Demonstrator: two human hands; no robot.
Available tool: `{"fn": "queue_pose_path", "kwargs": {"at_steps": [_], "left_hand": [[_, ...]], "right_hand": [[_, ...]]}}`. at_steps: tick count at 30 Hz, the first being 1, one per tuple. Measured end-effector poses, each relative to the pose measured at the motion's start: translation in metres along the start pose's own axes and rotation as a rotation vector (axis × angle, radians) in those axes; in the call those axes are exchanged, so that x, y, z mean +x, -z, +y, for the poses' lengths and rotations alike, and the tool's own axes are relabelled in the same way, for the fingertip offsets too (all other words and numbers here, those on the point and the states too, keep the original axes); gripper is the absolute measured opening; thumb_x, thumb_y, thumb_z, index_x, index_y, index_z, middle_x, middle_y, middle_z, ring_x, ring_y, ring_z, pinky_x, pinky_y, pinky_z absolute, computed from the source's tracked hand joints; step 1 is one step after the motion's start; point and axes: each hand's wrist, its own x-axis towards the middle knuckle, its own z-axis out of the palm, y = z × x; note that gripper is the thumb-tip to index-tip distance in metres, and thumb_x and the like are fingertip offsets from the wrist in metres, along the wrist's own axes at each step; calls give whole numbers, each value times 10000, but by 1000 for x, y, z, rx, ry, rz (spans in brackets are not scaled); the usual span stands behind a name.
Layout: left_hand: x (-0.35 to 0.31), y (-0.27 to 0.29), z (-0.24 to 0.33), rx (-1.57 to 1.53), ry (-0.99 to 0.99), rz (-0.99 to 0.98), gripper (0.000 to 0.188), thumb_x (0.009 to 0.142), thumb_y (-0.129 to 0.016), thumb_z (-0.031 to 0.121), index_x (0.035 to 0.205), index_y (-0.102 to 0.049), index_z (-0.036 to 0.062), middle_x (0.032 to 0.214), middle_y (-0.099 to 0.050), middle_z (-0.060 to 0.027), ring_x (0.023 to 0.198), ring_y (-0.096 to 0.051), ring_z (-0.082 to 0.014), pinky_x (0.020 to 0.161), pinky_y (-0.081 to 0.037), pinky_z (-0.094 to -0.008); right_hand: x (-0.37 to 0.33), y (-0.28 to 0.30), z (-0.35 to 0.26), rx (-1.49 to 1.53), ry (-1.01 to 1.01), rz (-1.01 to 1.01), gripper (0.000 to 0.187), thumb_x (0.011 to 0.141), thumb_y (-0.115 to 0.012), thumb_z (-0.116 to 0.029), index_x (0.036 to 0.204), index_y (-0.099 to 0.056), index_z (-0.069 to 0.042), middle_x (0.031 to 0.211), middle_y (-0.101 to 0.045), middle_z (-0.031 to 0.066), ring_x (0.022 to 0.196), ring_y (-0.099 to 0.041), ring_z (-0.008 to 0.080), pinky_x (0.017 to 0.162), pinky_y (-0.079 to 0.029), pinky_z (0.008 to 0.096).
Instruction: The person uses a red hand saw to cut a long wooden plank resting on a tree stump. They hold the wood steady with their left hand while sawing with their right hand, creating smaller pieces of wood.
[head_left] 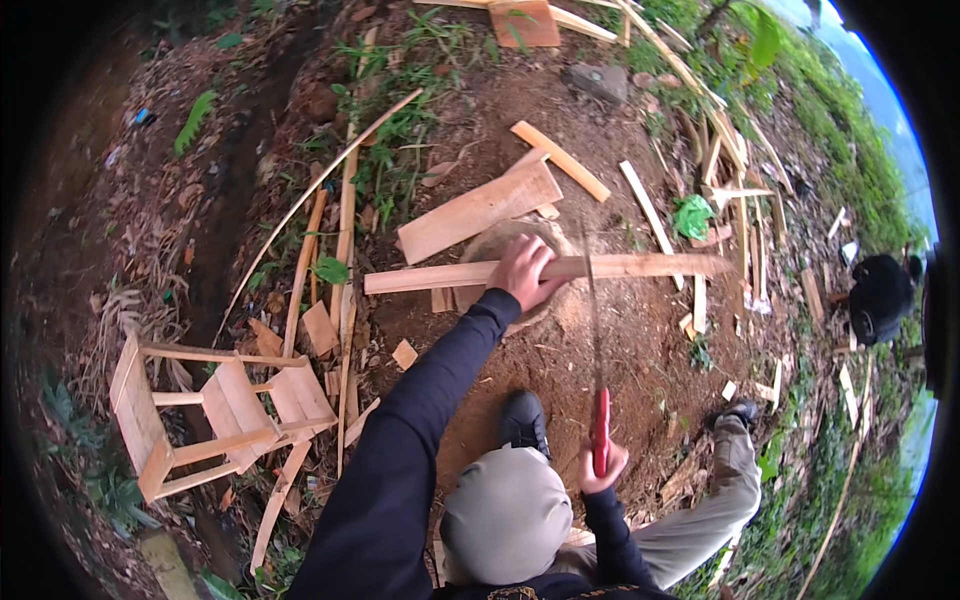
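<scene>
My left hand [525, 272] presses a long wooden strip [440, 278] down, its fingers wrapped over it. The strip lies crosswise over a low tree stump [478, 246], both ends sticking out past it. Closed around the red handle of a hand saw [601, 425], my right hand [603, 468] is low in the view, near my bent knee. The thin blade points away from me and crosses the strip just right of my left hand; how deep it sits in the wood cannot be seen. Pale sawdust [572, 312] lies by the stump.
A wide board [485, 210] rests just beyond the strip, with a narrow slat [562, 162] farther off. At left stands a small tiered wooden frame [225, 420]. Offcuts, a green plastic bag [693, 217] and long poles [740, 240] lie right. A black object [880, 298] is at far right.
</scene>
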Motion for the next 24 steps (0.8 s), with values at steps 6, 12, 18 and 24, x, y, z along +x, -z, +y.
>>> {"fn": "queue_pose_path", "kwargs": {"at_steps": [6,12,18,24], "left_hand": [[-4,0,-8,127,140,15,361,822,-778,361,947,-612,66,971,-550,-136,962,-551,-359,889,-449,-486],[2,4,2,111,30,-27,342,801,-808,328,935,-616,79,968,-545,-101,960,-541,-317,855,-452,-446],[1,0,-3,120,39,-68,405,841,-763,431,925,-611,66,965,-529,-125,966,-528,-338,874,-452,-460],[2,3,-4,84,49,-47,414,819,-783,431,938,-612,74,978,-536,-119,980,-535,-328,876,-456,-454]], "right_hand": [[73,-19,-26,48,22,-46,68,783,-645,-69,738,-627,-22,527,-509,82,457,-557,179,486,-429,318],[34,39,-15,14,-4,-102,121,809,-665,-82,728,-622,-3,495,-462,76,409,-495,169,455,-396,327],[107,-16,-27,100,-30,-85,123,817,-655,-91,749,-614,3,541,-526,98,455,-538,154,482,-421,325],[29,17,-10,107,-78,-77,80,821,-644,-58,757,-654,-12,543,-552,34,494,-554,85,479,-424,267]]}}
